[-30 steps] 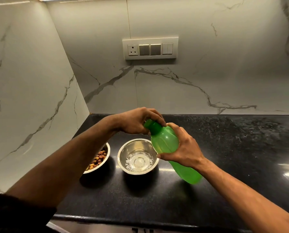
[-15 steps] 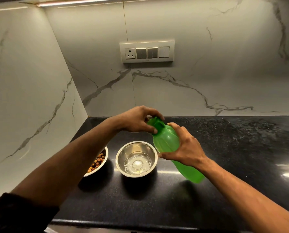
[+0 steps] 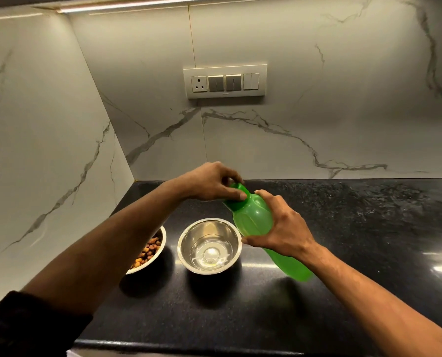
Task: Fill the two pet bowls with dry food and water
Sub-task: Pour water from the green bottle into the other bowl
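Observation:
Two steel bowls stand on the black counter (image 3: 343, 228). The left bowl (image 3: 160, 243) holds brown dry food and is partly hidden by my left forearm. The right bowl (image 3: 189, 243) holds a little clear water. A green plastic bottle (image 3: 253, 220) is tilted above the counter, just right of the water bowl, its top pointing up and left. My right hand (image 3: 279, 228) grips the bottle's body. My left hand (image 3: 212, 182) pinches the green cap (image 3: 236, 199) at the bottle's top.
White marble walls close off the back and the left side of the counter. A socket and switch panel (image 3: 225, 81) sits on the back wall. The counter's front edge runs along the bottom of the view.
The bottle has stayed tilted by the water bowl. My left hand's fingers have shifted on the cap. The view has tilted up a little.

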